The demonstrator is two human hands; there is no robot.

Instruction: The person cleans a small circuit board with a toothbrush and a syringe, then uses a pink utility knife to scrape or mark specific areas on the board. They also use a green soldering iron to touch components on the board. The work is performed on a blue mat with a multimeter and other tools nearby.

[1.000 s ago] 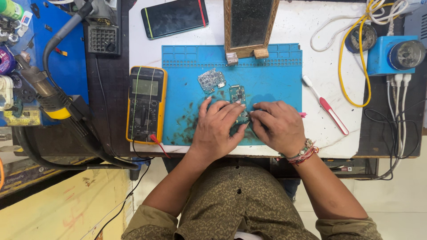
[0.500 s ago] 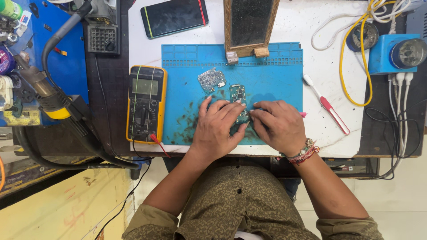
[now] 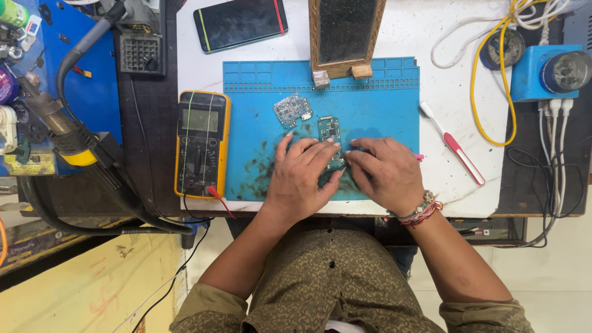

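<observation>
Two bare hands work a small green circuit board on a blue silicone work mat on the white counter.

A yellow multimeter lies left of the mat, a second silvery circuit board just beyond the hands, a red-and-white toothbrush to the right, a dark phone and a wood-framed mirror at the far edge. The green board's long axis runs away from the person; its near end is hidden under fingers. Left hand lies palm down, its grip pressing the board; right hand curls beside it, fingertips at the board, whether clenched I cannot tell.
</observation>
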